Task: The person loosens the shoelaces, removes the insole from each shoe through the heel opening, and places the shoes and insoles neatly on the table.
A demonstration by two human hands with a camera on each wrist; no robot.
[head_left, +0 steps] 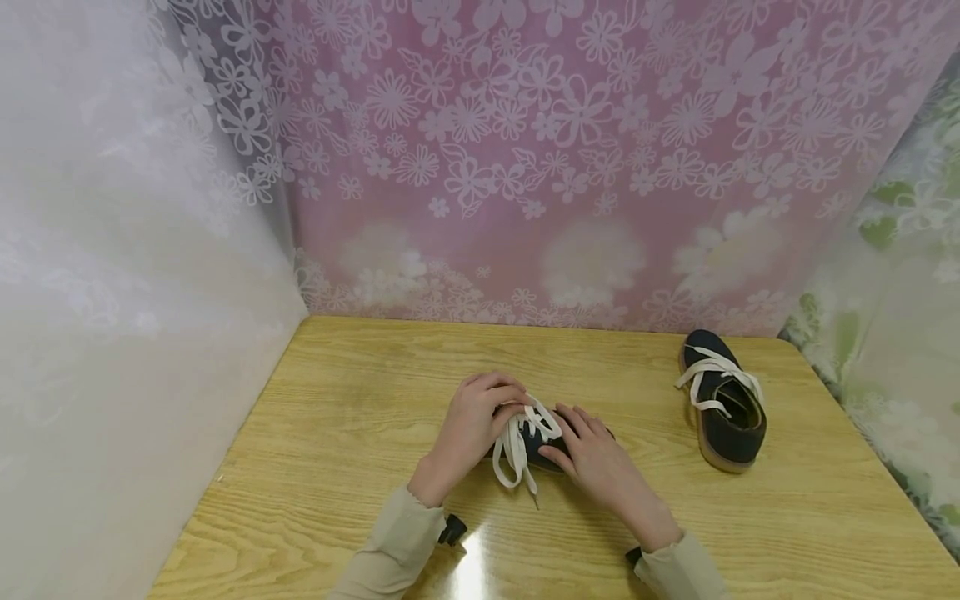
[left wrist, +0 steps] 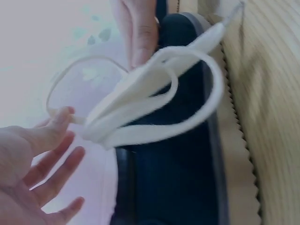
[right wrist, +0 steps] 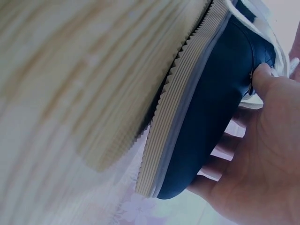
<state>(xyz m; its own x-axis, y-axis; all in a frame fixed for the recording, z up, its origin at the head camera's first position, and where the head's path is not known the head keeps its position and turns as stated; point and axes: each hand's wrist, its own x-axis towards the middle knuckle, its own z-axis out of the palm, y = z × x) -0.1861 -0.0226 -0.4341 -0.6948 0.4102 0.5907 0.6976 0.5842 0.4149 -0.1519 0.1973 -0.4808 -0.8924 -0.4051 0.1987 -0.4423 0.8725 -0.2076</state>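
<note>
Head view. The dark shoe (head_left: 536, 454) lies at mid-desk (head_left: 360, 408), toward 6 o'clock of the frame, toe toward 3 o'clock. The left hand (head_left: 472, 419), at its 9 o'clock, pinches the white lace (head_left: 515, 452); the right hand (head_left: 600, 462), at 4 o'clock, holds the toe half. A loose lace tip (head_left: 536, 502) hangs toward 6 o'clock. Risk: a snag under the right forearm could drag the lace tight. The second shoe (head_left: 731, 442), near 3 o'clock, appears too distant to interfere.

Left wrist view. Thumb and index finger form the grip at 8 o'clock, clamped on a thin loop; the other fingers are spread apart. Risk: with so little lace held, the loop could slip out or twist. Crossed strands at centre could knot.

Right wrist view. The grip spans the shoe, thumb near the lacing, fingers opposite. Risk: if it loosens, a leftward pull could swivel the shoe. Whether the sole (right wrist: 166, 110) sits flat cannot be confirmed.
</note>
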